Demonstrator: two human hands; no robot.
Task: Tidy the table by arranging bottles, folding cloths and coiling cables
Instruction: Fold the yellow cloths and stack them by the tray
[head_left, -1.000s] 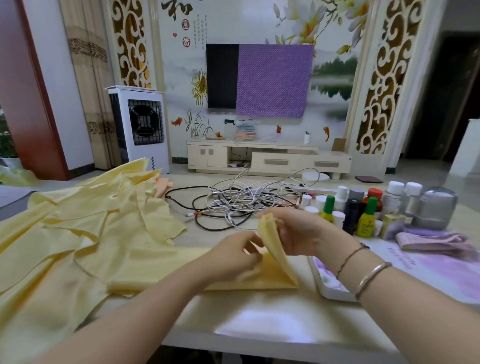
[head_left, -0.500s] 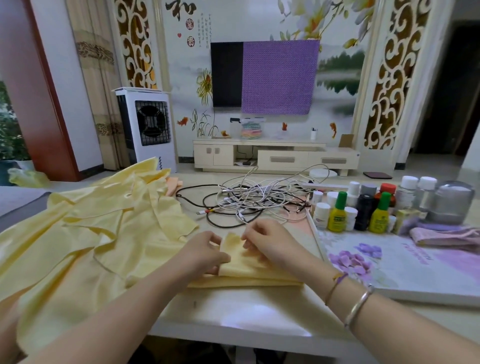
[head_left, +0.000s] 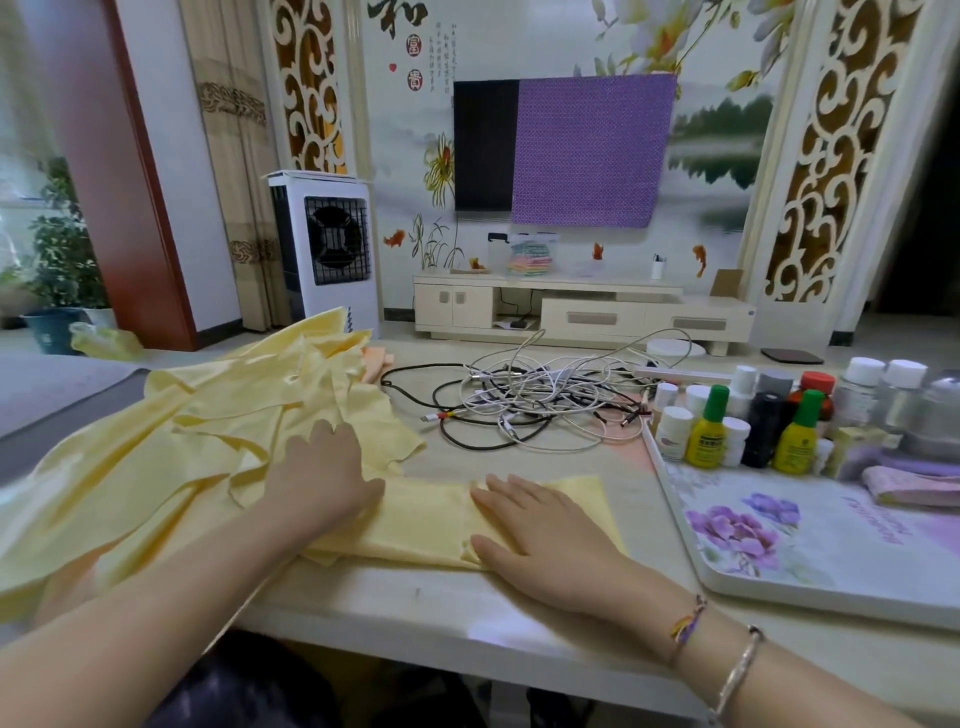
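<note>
Both grips open: left hand (head_left: 324, 475) and right hand (head_left: 540, 525) press flat on the folded yellow cloth (head_left: 421, 525), likely to set its crease on the tabletop (head_left: 467, 608).

Head view, person's own body only.

Left forearm (head_left: 156, 587): bare from the lower left corner of frame up to the hand; no sleeve, no band or jewellery visible on it. Left hand (head_left: 324, 478): no rings visible on the back or fingers.

Right forearm (head_left: 810, 691): bare, no sleeve in view. Right hand (head_left: 545, 525): no rings visible. Two items worn at the right wrist:
- thin braided cord bracelet (head_left: 688, 621), multicoloured, with purple, yellow and red strands, nearer the hand.
- slim silver metal bangle (head_left: 740, 670), smooth and plain, just behind the cord, further up the arm.

Dark fabric clothing (head_left: 249, 696), slightly blurred, shows below the near table edge; its type cannot be told.
</note>
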